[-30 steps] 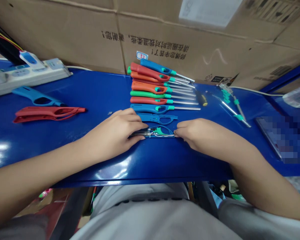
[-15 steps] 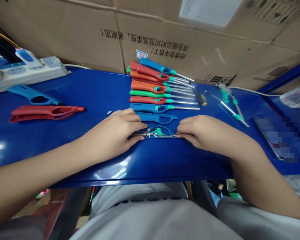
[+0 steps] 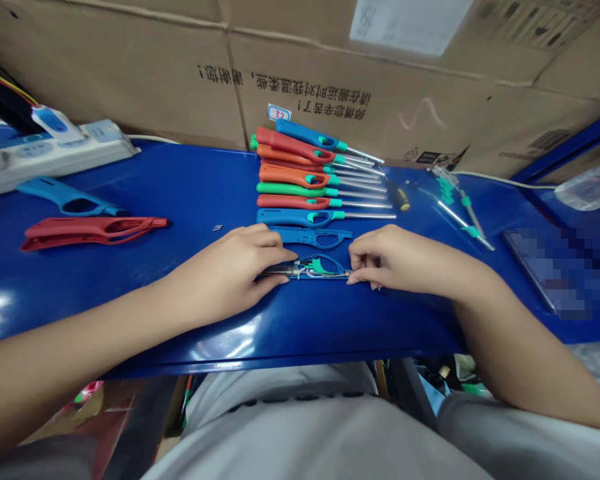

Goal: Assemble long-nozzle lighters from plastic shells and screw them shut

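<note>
Left thumb and forefinger close on the butt end of an open blue lighter shell [image 3: 336, 260] near the tabletop's [image 3: 300, 327] front edge; the right hand's [image 3: 397, 257] fingertips nearly meet at its nozzle end, their hold unclear. Trigger and wires sit inside, but the matching half [image 3: 300, 236] lies off, apparently awaiting closure. Beyond, seemingly assembled lighters [image 3: 283, 175] line the back edge, before a cardboard wall [image 3: 155, 80].
</note>
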A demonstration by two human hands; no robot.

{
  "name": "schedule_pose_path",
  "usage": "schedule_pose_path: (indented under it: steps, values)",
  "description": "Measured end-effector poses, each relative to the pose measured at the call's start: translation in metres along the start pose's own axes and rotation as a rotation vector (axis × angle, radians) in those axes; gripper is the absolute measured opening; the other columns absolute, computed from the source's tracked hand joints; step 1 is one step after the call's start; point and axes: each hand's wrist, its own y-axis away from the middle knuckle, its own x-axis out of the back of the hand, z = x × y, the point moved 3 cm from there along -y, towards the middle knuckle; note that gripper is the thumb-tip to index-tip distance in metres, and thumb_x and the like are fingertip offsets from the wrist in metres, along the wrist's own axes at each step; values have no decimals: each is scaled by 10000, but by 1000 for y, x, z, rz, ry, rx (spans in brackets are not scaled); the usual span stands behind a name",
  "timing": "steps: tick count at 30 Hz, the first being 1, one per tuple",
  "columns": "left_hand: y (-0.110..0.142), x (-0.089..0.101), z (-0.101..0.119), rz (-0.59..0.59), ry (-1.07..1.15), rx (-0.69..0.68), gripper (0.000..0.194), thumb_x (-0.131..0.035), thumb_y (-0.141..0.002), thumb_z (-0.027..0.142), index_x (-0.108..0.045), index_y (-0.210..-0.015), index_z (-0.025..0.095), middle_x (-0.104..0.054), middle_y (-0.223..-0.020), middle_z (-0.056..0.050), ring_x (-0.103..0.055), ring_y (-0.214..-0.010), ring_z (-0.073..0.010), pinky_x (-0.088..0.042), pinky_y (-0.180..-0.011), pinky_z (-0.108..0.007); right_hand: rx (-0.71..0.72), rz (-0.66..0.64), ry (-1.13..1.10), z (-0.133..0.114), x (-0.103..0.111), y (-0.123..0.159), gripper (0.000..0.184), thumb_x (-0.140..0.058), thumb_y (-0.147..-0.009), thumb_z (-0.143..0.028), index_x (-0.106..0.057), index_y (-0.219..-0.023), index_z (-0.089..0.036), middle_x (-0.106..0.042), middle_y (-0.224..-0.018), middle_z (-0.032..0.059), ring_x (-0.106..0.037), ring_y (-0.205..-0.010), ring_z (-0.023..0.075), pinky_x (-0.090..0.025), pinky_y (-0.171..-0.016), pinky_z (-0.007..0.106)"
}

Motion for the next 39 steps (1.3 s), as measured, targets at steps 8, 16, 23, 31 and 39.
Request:
schedule_pose_path:
  steps: [8,16,23,31,39]
  values:
    - [1,-2,3,-22,-65,2,286,-555,-991,258,-691,-1238,209,-695,-1046,-92,-654,-966,-249,-524,-869,-403,-162,-60,-179,7,1,-7,276,-693,-859,-387,-592,-690,-194,-660,-532,-2,-649,-521,152,-485,-557,249]
    - [3,-2,3,-18,-17,14,365,-538,-989,234,-631,-1339,192,-681,-1147,-104,-667,-1024,-261,-556,-892,-408,-142,-53,-220,8,1,-9,248,-682,-872,-388,-610,-753,-183,-689,-588,12,-675,-572,154,-497,-595,243]
    - [1,-4,3,-21,4,-8,383,-522,-998,230,-597,-1371,184,-671,-1222,-117,-645,-1109,-270,-545,-961,-436,-125,-55,-271,20,2,-12,320,-711,-826,-481,-628,-778,-176,-604,-584,-28,-562,-500,114,-403,-508,226]
    - [3,-6,4,-15,0,-49,335,-490,-1002,188,-650,-1293,233,-666,-1164,-90,-635,-1017,-257,-544,-897,-430,-123,53,-154,20,-1,-20,285,-722,-813,-448,-666,-746,-177,-565,-598,-29,-475,-538,108,-355,-549,252]
    - [5,-7,5,-67,-59,-48,388,-450,-1023,189,-643,-1342,297,-633,-1206,-88,-599,-1027,-256,-530,-905,-428,252,132,-35,8,2,-14,140,-667,-900,-310,-679,-894,-171,-666,-897,24,-518,-636,107,-401,-630,259]
